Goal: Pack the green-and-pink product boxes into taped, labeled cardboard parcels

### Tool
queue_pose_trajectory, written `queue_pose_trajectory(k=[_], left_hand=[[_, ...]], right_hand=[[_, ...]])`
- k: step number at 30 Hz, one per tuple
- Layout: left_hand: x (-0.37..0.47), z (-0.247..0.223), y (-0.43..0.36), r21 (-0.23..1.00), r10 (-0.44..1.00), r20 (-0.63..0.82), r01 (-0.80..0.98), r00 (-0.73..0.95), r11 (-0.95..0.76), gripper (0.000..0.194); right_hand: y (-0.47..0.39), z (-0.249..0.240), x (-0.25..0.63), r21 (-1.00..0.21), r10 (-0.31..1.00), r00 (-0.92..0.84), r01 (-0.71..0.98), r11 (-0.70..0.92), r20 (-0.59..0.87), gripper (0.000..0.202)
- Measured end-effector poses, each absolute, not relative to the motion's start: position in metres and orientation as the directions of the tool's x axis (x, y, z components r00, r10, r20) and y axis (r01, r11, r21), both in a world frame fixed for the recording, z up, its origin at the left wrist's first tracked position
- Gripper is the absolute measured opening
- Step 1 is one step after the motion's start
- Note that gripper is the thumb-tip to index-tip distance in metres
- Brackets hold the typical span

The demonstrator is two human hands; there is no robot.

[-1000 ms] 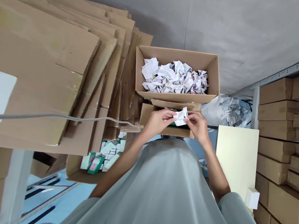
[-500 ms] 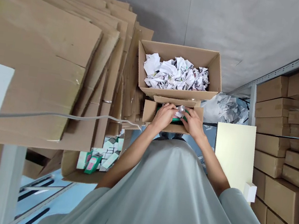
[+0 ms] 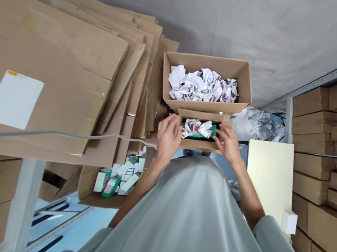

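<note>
I've 2 paper wads [image 3: 205,129] atop the green box [image 3: 199,137], carton [image 3: 199,145] unclosed. My right hand [image 3: 228,145] is spread at its right edge; left hand [image 3: 168,138] at the left, grip unclear.

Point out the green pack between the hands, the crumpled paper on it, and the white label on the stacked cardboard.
Green pack [image 3: 199,136]: head view, on its near edge.
Paper [image 3: 205,128]: head view, on the right one of two clumps.
Label [image 3: 14,100]: head view, middle of its face.

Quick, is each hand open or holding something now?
Left hand: on the box's left end; can't tell if it's gripping.
Right hand: at its right end; can't tell either.
</note>
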State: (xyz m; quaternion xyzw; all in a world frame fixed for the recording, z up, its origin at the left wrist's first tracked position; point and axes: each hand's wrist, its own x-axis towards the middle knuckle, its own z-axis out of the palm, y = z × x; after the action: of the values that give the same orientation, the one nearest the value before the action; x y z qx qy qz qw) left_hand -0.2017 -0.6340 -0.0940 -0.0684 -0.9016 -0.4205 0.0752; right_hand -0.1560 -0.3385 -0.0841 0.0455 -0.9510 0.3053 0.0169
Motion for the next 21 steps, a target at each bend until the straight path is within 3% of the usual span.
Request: queue_pose_trajectory(k=[3,5,8,12,16,21], left_hand=[[-0.193,-0.107,-0.646,0.762,-0.083,0.062,-0.006,-0.995,0.648,0.068],[-0.191,-0.121,-0.649,0.802,-0.148,-0.074,-0.147,-0.986,0.579,0.075],[-0.194,-0.141,-0.648,0.839,-0.201,-0.292,-0.351,-0.935,0.415,0.058],[-0.198,-0.153,-0.643,0.855,-0.232,-0.46,-0.498,-0.857,0.144,0.035],[-0.195,-0.15,-0.644,0.874,-0.215,-0.476,-0.486,-0.853,-0.004,0.035],[-0.19,-0.124,-0.643,0.92,-0.088,-0.379,-0.385,-0.921,0.069,0.035]], right_hand=[[-0.323,-0.091,-0.146,-0.614,0.239,-0.969,0.149,0.775,0.068,0.063],[-0.316,-0.102,-0.141,-0.686,0.404,-0.912,0.334,0.647,-0.064,0.078],[-0.317,-0.121,-0.137,-0.778,0.428,-0.863,0.457,0.431,-0.269,0.076],[-0.336,-0.139,-0.137,-0.865,0.426,-0.853,0.433,0.254,-0.302,0.065],[-0.352,-0.145,-0.132,-0.916,0.5,-0.811,0.393,0.079,-0.305,0.064],[-0.354,-0.131,-0.093,-0.943,0.605,-0.748,0.334,-0.011,-0.272,0.064]])
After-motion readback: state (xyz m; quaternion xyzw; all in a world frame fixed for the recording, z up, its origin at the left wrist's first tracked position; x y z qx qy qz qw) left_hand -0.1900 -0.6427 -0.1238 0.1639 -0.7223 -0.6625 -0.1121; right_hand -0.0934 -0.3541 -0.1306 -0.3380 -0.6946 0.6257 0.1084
